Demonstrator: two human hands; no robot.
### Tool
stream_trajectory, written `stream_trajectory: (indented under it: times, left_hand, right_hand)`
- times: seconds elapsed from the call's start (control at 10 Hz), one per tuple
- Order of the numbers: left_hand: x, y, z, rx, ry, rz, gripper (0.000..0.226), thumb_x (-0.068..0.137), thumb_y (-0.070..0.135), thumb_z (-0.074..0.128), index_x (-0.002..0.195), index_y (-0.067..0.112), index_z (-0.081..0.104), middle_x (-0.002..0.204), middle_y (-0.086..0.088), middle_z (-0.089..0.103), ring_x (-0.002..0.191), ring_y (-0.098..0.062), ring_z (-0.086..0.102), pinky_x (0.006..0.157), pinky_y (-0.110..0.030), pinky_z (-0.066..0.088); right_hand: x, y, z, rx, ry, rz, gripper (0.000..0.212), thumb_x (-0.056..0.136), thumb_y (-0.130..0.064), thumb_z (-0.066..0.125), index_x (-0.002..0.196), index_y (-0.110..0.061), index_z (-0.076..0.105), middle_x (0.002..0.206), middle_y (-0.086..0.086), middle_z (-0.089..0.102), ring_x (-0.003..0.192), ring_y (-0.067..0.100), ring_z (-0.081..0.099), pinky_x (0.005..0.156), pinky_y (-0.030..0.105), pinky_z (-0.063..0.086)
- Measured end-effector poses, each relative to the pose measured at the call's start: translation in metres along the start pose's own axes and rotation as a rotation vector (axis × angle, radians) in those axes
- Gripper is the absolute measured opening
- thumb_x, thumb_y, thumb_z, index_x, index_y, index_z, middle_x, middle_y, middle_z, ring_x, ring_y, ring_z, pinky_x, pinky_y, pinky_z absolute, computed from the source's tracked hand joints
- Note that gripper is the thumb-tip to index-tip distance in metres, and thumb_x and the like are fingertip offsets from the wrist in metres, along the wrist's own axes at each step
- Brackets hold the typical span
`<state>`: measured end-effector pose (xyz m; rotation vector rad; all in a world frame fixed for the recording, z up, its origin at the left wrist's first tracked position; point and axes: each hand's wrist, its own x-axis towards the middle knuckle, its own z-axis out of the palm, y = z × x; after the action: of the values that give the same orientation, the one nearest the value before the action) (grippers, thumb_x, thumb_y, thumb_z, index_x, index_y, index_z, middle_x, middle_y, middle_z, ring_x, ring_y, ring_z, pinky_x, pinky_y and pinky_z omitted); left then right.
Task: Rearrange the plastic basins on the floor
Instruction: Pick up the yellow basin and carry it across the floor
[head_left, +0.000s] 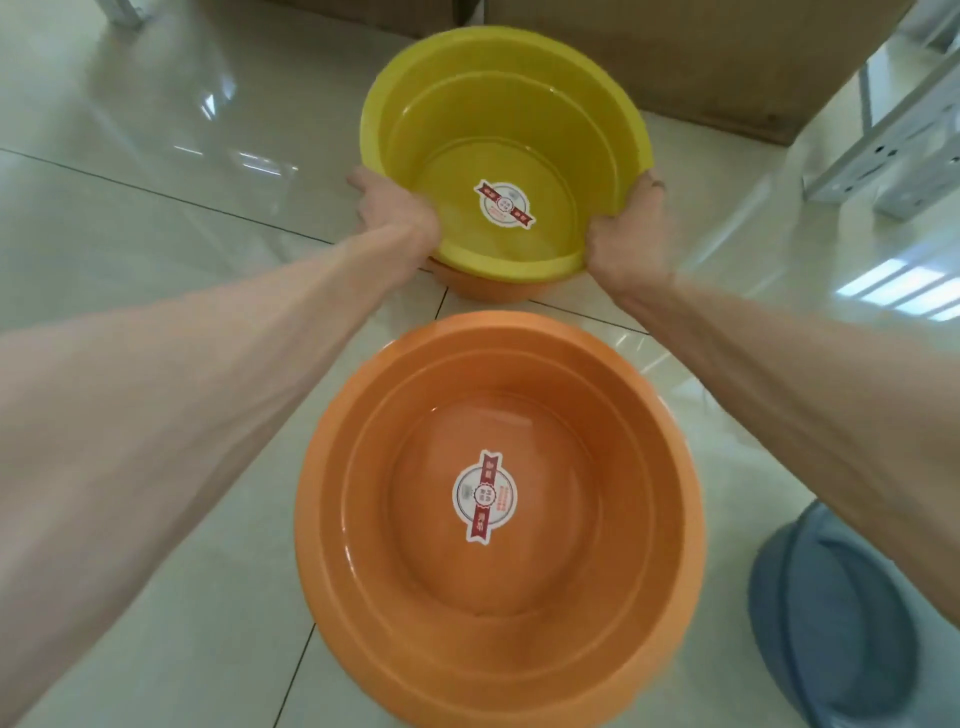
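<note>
A yellow basin (498, 119) with a round label inside is tilted toward me at the far centre. My left hand (397, 210) grips its near-left rim and my right hand (631, 234) grips its near-right rim. Under it an orange basin (485, 290) shows only as a sliver of wall; the yellow one sits nested in or just above it. A second, larger orange basin (363, 519) with the same kind of label stands upright on the floor close to me. A blue-grey basin (831, 623) lies at the lower right, partly hidden by my right forearm.
The floor is glossy pale tile (156, 208) with dark grout lines. Brown cardboard boxes (701, 62) stand along the back, right behind the yellow basin. A white perforated metal frame (893, 156) lies at the right.
</note>
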<state>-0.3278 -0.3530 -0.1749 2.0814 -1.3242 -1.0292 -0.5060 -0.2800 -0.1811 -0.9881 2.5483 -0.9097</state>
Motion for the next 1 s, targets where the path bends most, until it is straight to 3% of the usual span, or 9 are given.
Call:
stream_trajectory:
  times: [0.1, 0.2, 0.3, 0.4, 0.5, 0.6, 0.7, 0.9, 1.0]
  left_hand:
    - [-0.003, -0.004, 0.001, -0.161, -0.107, -0.077, 0.06, 0.092, 0.021, 0.042, 0.15, 0.013, 0.03, 0.144, -0.013, 0.053, 0.122, -0.031, 0.062, 0.067, -0.036, 0.055]
    - [-0.004, 0.014, -0.006, -0.349, -0.073, -0.182, 0.042, 0.098, 0.014, 0.041, 0.139, 0.015, 0.045, 0.133, -0.011, 0.062, 0.108, -0.031, 0.067, 0.048, -0.042, 0.056]
    - [-0.025, 0.03, -0.027, -0.3, -0.137, -0.17, 0.039, 0.096, 0.011, 0.042, 0.135, 0.009, 0.045, 0.127, -0.013, 0.061, 0.107, -0.033, 0.067, 0.071, -0.055, 0.061]
    - [-0.053, 0.064, -0.069, -0.321, -0.17, -0.063, 0.027, 0.094, -0.005, 0.039, 0.116, 0.009, 0.041, 0.09, -0.007, 0.051, 0.074, -0.028, 0.06, 0.058, -0.056, 0.059]
    - [-0.101, 0.085, -0.128, -0.428, -0.221, -0.015, 0.043, 0.087, -0.014, 0.04, 0.125, 0.004, 0.047, 0.099, -0.009, 0.059, 0.076, -0.028, 0.065, 0.042, -0.045, 0.058]
    - [-0.162, 0.061, -0.166, -0.414, -0.194, -0.04, 0.034, 0.082, -0.014, 0.051, 0.111, 0.004, 0.055, 0.099, -0.01, 0.064, 0.071, -0.022, 0.063, 0.045, -0.039, 0.058]
    - [-0.225, 0.003, -0.181, -0.352, -0.202, -0.149, 0.032, 0.081, -0.013, 0.057, 0.086, 0.019, 0.054, 0.085, -0.002, 0.065, 0.077, -0.022, 0.064, 0.066, -0.041, 0.057]
    - [-0.276, -0.087, -0.178, -0.079, -0.264, -0.239, 0.06, 0.081, -0.01, 0.061, 0.126, 0.023, 0.04, 0.11, 0.004, 0.059, 0.116, -0.031, 0.058, 0.095, -0.042, 0.048]
    - [-0.272, -0.112, -0.165, 0.086, -0.28, -0.185, 0.088, 0.082, -0.007, 0.059, 0.154, 0.02, 0.017, 0.149, -0.007, 0.041, 0.14, -0.031, 0.039, 0.116, -0.046, 0.034]
  right_hand:
    - [0.003, 0.0, -0.001, 0.066, -0.006, 0.021, 0.058, 0.081, 0.0, 0.052, 0.138, -0.001, 0.044, 0.138, 0.016, 0.051, 0.122, 0.033, 0.058, 0.099, 0.036, 0.046]
    - [0.005, 0.0, -0.01, 0.118, -0.059, 0.016, 0.062, 0.078, 0.002, 0.055, 0.139, 0.001, 0.043, 0.137, 0.017, 0.053, 0.121, 0.033, 0.059, 0.099, 0.036, 0.047]
    - [-0.002, -0.003, -0.027, 0.195, -0.091, 0.045, 0.05, 0.068, -0.001, 0.057, 0.119, -0.006, 0.057, 0.114, 0.014, 0.066, 0.103, 0.03, 0.067, 0.083, 0.036, 0.053]
    - [-0.002, -0.031, -0.076, 0.216, 0.004, 0.0, 0.04, 0.066, -0.01, 0.058, 0.105, -0.013, 0.064, 0.099, 0.008, 0.071, 0.091, 0.023, 0.069, 0.073, 0.029, 0.051]
    - [-0.034, -0.052, -0.146, 0.294, 0.081, -0.177, 0.054, 0.066, -0.015, 0.058, 0.119, -0.008, 0.066, 0.108, 0.003, 0.073, 0.094, 0.013, 0.071, 0.083, 0.023, 0.058]
    - [-0.103, -0.049, -0.206, 0.27, 0.049, -0.251, 0.075, 0.075, -0.006, 0.06, 0.147, 0.0, 0.042, 0.142, 0.007, 0.058, 0.123, 0.007, 0.058, 0.102, 0.014, 0.047]
    - [-0.177, -0.016, -0.227, 0.241, -0.092, -0.153, 0.079, 0.08, -0.007, 0.063, 0.153, -0.009, 0.033, 0.154, 0.006, 0.045, 0.131, 0.018, 0.055, 0.111, 0.041, 0.044]
    - [-0.26, 0.047, -0.215, 0.169, -0.29, 0.067, 0.079, 0.086, -0.001, 0.066, 0.155, -0.013, 0.029, 0.159, 0.003, 0.036, 0.144, 0.023, 0.041, 0.116, 0.044, 0.038]
    - [-0.266, 0.063, -0.193, 0.037, -0.368, 0.077, 0.076, 0.09, -0.005, 0.062, 0.156, -0.009, 0.023, 0.162, 0.007, 0.029, 0.149, 0.021, 0.031, 0.12, 0.025, 0.017]
